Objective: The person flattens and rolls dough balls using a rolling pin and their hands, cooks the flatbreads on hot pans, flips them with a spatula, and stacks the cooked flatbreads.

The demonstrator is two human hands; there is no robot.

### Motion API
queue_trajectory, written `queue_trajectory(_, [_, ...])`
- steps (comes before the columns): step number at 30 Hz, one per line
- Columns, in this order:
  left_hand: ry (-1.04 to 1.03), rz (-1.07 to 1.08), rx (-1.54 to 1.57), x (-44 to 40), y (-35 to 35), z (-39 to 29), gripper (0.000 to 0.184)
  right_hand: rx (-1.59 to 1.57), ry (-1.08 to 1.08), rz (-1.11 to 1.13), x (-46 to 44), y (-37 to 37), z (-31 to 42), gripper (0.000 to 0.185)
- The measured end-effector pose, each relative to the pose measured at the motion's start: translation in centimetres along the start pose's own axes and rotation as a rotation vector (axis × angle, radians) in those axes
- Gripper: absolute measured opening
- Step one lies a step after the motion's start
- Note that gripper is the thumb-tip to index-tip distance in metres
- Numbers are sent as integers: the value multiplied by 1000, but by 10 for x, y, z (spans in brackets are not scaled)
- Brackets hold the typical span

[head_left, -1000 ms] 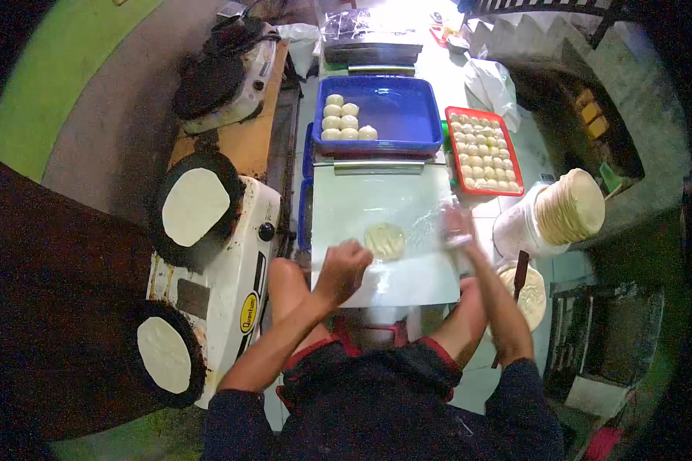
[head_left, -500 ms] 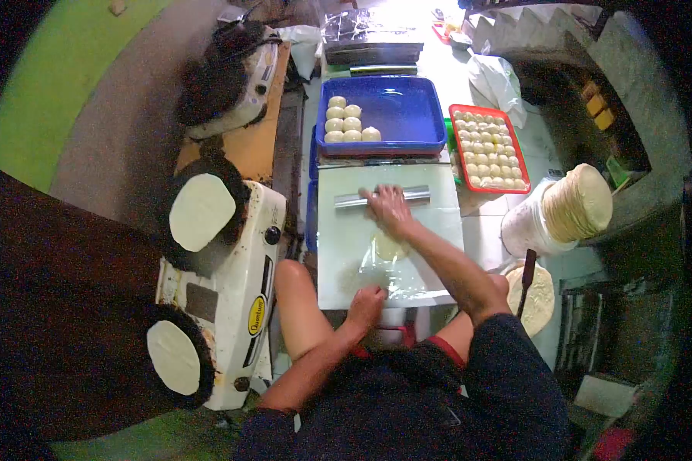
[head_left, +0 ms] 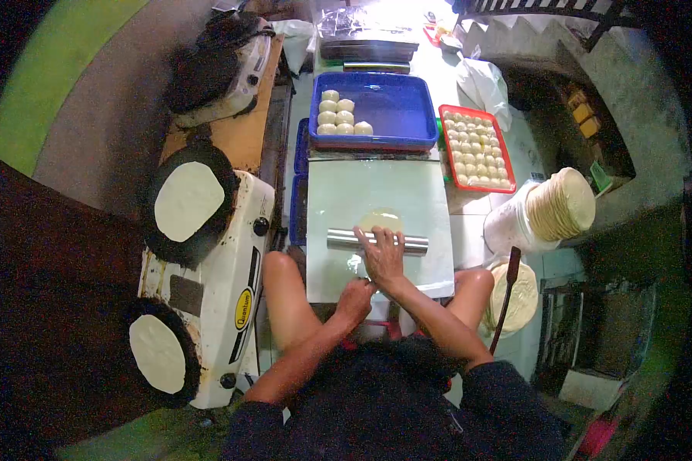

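My right hand (head_left: 382,257) lies over a shiny metal rolling pin (head_left: 416,243), fingers spread across its middle. Just beyond the pin, a thin pale round of dough (head_left: 381,220) sits on the white work board (head_left: 331,184); the pin and my hand may hide part of it. At the board's near edge, my left hand (head_left: 355,301) is closed, close beside my right wrist. Whatever its fingers pinch is too small to make out.
Ahead stand a blue tray (head_left: 396,104) with several dough balls and a red tray (head_left: 478,150) full of them. Flatbreads cook on pans over the white gas stove (head_left: 242,230) at left. At right are a stack of flatbreads (head_left: 565,206) and a dark-handled spatula (head_left: 507,296).
My right hand has drawn the rolling pin toward me, from beyond the dough round to its near side. My left hand stays by the near edge. The camera view has shifted slightly.
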State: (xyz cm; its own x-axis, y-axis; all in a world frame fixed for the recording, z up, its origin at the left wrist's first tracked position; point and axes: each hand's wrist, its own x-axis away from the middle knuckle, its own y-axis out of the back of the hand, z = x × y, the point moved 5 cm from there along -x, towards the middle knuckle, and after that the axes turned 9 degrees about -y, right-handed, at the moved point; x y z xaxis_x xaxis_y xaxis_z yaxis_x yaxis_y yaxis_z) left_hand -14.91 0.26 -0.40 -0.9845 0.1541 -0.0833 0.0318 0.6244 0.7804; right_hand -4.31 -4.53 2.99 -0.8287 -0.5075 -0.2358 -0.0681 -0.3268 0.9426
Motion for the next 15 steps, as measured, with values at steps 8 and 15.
queue_trajectory(8, [-45,1,-12,9,-1,-2,12,61,-93,-74,-20,-3,-6,63])
queue_trajectory(15, [-54,-10,-25,6,19,-10,16,-116,-205,-15,-67,4,-13,53])
